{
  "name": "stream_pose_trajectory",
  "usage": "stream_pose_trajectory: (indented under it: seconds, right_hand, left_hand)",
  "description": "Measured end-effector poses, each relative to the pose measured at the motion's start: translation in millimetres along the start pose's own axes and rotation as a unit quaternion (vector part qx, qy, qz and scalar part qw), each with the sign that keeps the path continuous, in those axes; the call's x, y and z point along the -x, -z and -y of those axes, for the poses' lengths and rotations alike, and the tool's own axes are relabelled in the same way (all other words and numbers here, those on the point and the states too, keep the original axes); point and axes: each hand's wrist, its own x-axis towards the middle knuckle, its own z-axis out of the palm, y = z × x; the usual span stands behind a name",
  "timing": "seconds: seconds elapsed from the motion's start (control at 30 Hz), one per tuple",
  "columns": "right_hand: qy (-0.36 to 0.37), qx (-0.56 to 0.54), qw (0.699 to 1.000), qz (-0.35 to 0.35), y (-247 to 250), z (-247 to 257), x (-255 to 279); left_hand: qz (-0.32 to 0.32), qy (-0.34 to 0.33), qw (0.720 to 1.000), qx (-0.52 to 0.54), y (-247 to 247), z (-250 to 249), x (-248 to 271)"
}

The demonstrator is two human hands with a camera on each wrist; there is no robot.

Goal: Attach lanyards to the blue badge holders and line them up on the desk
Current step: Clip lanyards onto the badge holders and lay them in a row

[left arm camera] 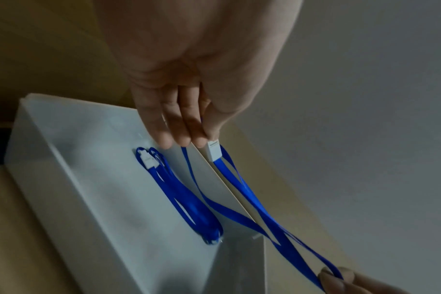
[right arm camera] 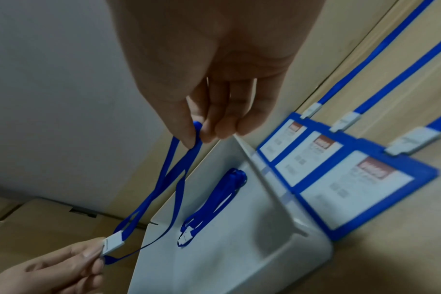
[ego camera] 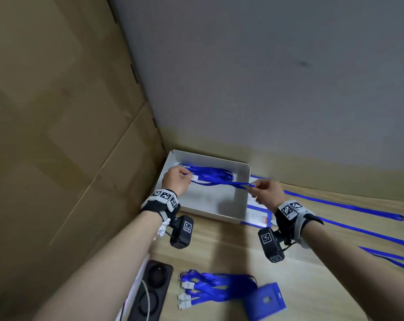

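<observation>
Lanyard (ego camera: 219,181): flat blue ribbon, stretched above the white tray (ego camera: 242,205).
Left hand (ego camera: 175,181): pinches its white clip.
Right hand (ego camera: 267,193): pinches its loop.
Holders (right arm camera: 340,179): 3 blue rectangles beside tray.

**Both hands raised, each pinching something small**

Both bare forearms reach forward, roughly parallel, each wrist wrapped in a black strap with black-and-white marker tiles and a small black camera slung beneath. The left hand (ego camera: 176,181) is held knuckles-up, its fingers (left arm camera: 186,127) pointing down and close together, thumb pressed against them in a pinch. The right hand (ego camera: 267,195) sits level with it and well apart, its thumb and first fingers (right arm camera: 186,127) likewise closed in a pinch, the remaining fingers loosely curled beside them.
</observation>
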Motion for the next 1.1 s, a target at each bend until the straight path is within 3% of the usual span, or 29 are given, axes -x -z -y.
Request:
stream_pose_trajectory:
  seconds: [0.3,0.63,0.83,0.93,1.1]
  right_hand:
    - [-0.029,0.082,0.996,-0.036,-39.7,19.6,-97.0]
    - [-0.052,0.156,0.986,-0.024,-54.2,13.7,-109.1]
    - [-0.018,0.076,0.996,-0.040,-45.1,-2.3,-63.0]
    - [0.017,0.084,0.995,-0.059,-38.4,-12.2,-28.9]
    - [0.016,0.065,0.996,-0.056,-25.7,-44.6,33.8]
  left_hand:
    - [0.013,0.003,0.998,-0.062,12.5,0.0,-88.4]
    - [0.084,0.050,0.983,-0.153,-2.7,25.2,-120.9]
    - [0.079,0.013,0.993,-0.091,-14.4,15.1,-80.7]
    - [0.107,-0.024,0.993,-0.038,-27.6,6.6,-43.6]
    - [0.171,-0.081,0.981,-0.035,-56.7,6.3,19.2]
